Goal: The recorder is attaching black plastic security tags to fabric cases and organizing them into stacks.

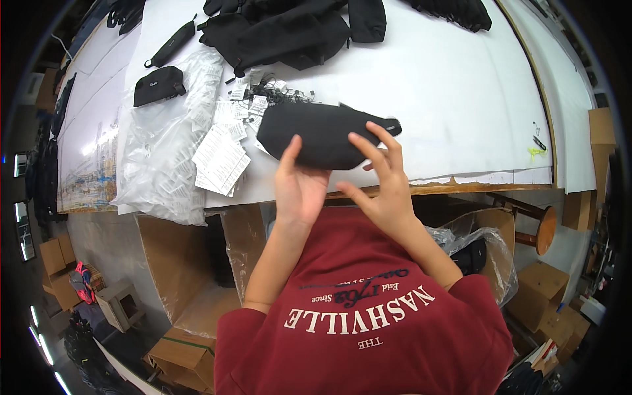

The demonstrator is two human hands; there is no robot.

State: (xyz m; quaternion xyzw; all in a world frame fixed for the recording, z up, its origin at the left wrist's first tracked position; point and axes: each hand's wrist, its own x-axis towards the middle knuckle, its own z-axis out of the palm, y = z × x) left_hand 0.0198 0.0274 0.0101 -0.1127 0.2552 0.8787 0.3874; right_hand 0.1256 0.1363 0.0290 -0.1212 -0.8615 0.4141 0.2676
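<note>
A plain black zip pouch point(313, 135) with a small loop at its right end is held up over the near edge of the table. My left hand point(299, 187) grips it from below, thumb on the near face and the other fingers hidden underneath. At the pouch's right end is my right hand point(388, 181), its fingers spread and the thumb well apart; fingertips overlap the fabric by the loop. Just behind and left of the pouch lie a heap of white tags with black strings point(263, 95) and a fanned stack of printed white cards point(222, 160).
Clear plastic bags point(164, 155) cover the table's left part, with a small black pouch point(158, 85) and a slim black one point(172, 43) beyond. Black bags point(283, 39) pile up at the back. Below the near edge stand open cartons point(178, 263) and a wooden stool point(543, 230).
</note>
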